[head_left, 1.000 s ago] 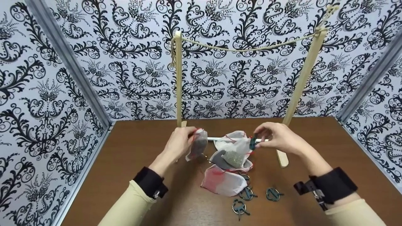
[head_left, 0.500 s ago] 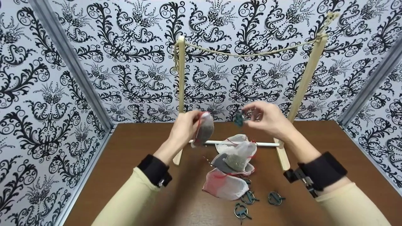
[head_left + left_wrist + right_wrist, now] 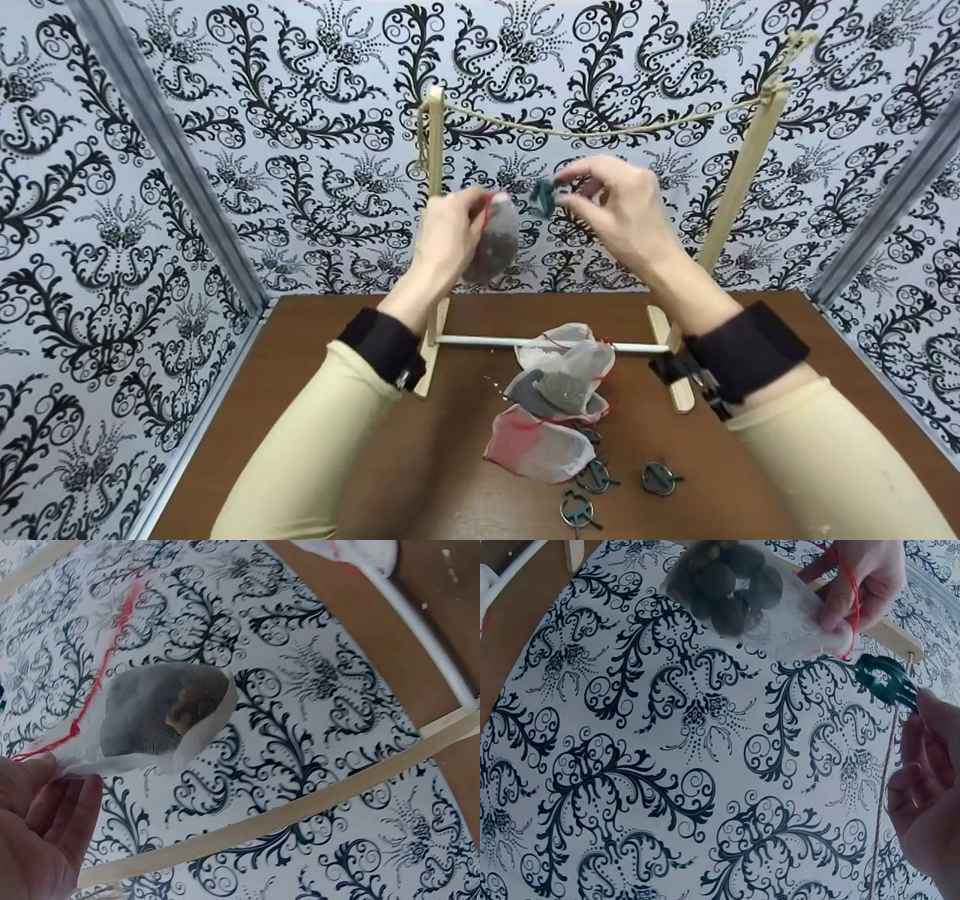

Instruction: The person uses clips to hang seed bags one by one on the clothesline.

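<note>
My left hand (image 3: 448, 229) pinches the neck of a white mesh drawstring bag (image 3: 498, 236) with a red cord. Dark round lumps show through the mesh (image 3: 731, 589) in the right wrist view, and a tan piece (image 3: 196, 701) in the left wrist view. To its right, my right hand (image 3: 622, 206) pinches a dark green plastic clip (image 3: 543, 199) between thumb and fingers. Both hands are raised above the table, below a sagging rope (image 3: 600, 133). The clip is beside the bag's neck, with a small gap between them in the head view.
Wooden posts (image 3: 739, 176) hold up the rope, joined low down by a white rod (image 3: 480, 341). Several filled mesh bags (image 3: 540, 446) lie on the brown table (image 3: 300, 420), overlapping the rod. Several green ring clips (image 3: 658, 478) lie near the front. Patterned walls (image 3: 360, 172) enclose the table.
Both hands have risen from near the table towards the rope, the left carrying the mesh bag and the right the green clip. The right hand has also moved left, closer to the bag.
</note>
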A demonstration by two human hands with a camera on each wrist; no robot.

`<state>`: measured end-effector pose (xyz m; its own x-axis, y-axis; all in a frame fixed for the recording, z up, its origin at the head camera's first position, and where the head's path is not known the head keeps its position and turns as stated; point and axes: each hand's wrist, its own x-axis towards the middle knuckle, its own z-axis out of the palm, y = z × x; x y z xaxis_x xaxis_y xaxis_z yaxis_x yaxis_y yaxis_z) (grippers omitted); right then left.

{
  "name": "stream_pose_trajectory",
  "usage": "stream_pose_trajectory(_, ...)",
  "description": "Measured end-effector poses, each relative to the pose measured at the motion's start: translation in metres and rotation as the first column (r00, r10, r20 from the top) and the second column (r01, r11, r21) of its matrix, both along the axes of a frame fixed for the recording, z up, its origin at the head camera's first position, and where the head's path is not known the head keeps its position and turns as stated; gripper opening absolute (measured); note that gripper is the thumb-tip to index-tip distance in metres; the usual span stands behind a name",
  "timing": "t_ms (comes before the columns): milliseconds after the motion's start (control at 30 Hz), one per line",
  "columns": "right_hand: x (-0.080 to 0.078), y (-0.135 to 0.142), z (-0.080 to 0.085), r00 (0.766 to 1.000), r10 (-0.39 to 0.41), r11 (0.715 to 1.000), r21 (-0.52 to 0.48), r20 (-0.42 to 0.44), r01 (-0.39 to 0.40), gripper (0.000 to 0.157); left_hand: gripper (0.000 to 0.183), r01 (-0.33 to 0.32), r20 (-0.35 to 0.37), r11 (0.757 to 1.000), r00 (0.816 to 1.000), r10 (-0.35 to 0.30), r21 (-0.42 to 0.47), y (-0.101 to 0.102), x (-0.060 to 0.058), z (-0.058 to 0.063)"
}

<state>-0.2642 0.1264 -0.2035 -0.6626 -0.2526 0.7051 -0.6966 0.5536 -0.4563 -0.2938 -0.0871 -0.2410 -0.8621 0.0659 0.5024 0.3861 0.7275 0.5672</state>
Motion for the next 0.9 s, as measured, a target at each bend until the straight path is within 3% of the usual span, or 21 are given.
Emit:
stream_pose_trajectory(133, -0.005, -0.014, 0.008, 0.993, -0.043, 0.993, -0.113, -0.112, 0.030, 0.018, 0.020, -0.022, -0.037, 0.998, 0.999, 0.025, 0.062, 0.004, -0.005, 0.015)
stream_pose_trajectory(267, -0.009, -0.028, 0.011, 0.979, -0.077, 0.978, -0.207, -0.189, 0.037, 0.014, 0.019, -0.038, -0.100, 0.990, 0.994, 0.052, 0.133, 0.007, -0.010, 0.021)
stream_pose_trajectory(533, -0.018, -0.047, 0.024, 0.955, -0.153, 0.969, -0.229, -0.255, 0.095, 0.013, 0.022, -0.132, -0.140, 0.964, 0.976, 0.167, 0.229, 0.008, -0.018, 0.031)
stream_pose_trajectory(733, -0.026, -0.053, 0.038, 0.969, -0.180, 0.964, -0.224, -0.169, 0.140, 0.010, 0.025, -0.181, -0.124, 0.949, 0.968, 0.219, 0.259, 0.011, -0.024, 0.039)
stream_pose_trajectory(900, -0.028, -0.055, 0.047, 0.974, -0.220, 0.965, -0.160, -0.055, 0.209, 0.011, 0.025, -0.160, -0.138, 0.935, 0.967, 0.212, 0.316, 0.011, -0.026, 0.041)
